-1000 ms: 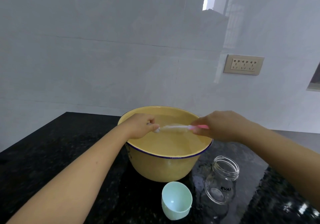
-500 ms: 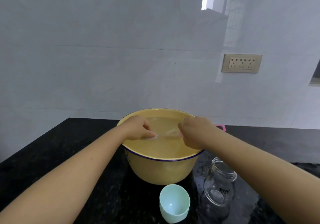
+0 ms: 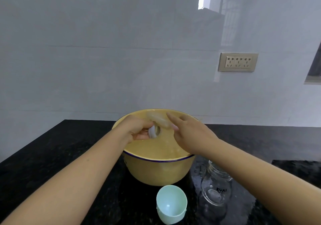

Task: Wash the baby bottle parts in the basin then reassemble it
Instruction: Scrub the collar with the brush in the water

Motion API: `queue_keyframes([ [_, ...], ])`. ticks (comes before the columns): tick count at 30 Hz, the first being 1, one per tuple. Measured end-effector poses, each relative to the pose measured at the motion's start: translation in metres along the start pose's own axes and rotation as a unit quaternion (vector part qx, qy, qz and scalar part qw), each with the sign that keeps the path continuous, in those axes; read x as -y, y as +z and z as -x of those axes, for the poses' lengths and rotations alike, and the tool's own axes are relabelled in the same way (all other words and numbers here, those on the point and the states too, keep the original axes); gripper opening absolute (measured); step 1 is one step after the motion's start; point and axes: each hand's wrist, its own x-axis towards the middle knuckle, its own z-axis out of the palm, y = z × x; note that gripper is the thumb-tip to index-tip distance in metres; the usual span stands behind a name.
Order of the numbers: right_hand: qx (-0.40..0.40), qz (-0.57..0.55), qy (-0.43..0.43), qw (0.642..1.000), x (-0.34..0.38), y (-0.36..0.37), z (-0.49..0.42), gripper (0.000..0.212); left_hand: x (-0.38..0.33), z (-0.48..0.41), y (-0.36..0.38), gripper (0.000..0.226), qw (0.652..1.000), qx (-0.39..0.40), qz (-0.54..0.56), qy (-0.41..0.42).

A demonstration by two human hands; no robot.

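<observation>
The black surface [image 3: 52, 146] holds a big yellow basin [image 3: 156, 172] of water, and both hands are over the water. In front of the basin, away from the hands, the glass baby bottle [image 3: 217, 188] stands with no top and says KUAI, and a light green cap [image 3: 172, 204] sits to its left. The left hand [image 3: 137, 130] pinches a small white ring [image 3: 152, 132]. The right hand [image 3: 187, 134] stretches its fingers to a pale blurry thing [image 3: 159, 120] beside the ring, but I cannot tell if it grips it.

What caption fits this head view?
Left hand holds a white ring over the yellow basin; glass bottle and green cap sit on the counter.
</observation>
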Motion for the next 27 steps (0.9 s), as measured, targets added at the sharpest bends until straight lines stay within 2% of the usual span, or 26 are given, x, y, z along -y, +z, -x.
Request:
queue_keyframes([
  [4, 0.018, 0.005, -0.044, 0.999, 0.010, 0.001, -0.003, 0.061, 0.003, -0.001, -0.003, 0.009, 0.999, 0.016, 0.006, 0.044],
  [7, 0.020, 0.006, -0.044, 0.999, 0.016, 0.003, -0.007, 0.060, 0.004, 0.001, -0.004, 0.010, 0.997, 0.024, -0.004, 0.079],
  [11, 0.004, -0.026, -0.029, 0.999, 0.016, -0.005, -0.014, 0.055, 0.002, 0.004, -0.003, 0.003, 0.993, 0.025, 0.002, 0.114],
  [18, -0.002, -0.122, 0.046, 0.991, 0.001, -0.012, -0.031, 0.046, 0.000, 0.007, -0.001, 0.007, 0.983, 0.037, 0.058, 0.169],
  [23, 0.044, -0.295, 0.154, 0.942, 0.001, -0.011, -0.029, 0.037, -0.001, 0.010, -0.002, 0.009, 0.974, 0.071, 0.098, 0.192],
  [27, 0.100, -0.441, 0.193, 0.871, 0.007, -0.005, -0.024, 0.029, -0.001, 0.012, -0.001, 0.015, 0.969, 0.059, 0.045, 0.235],
])
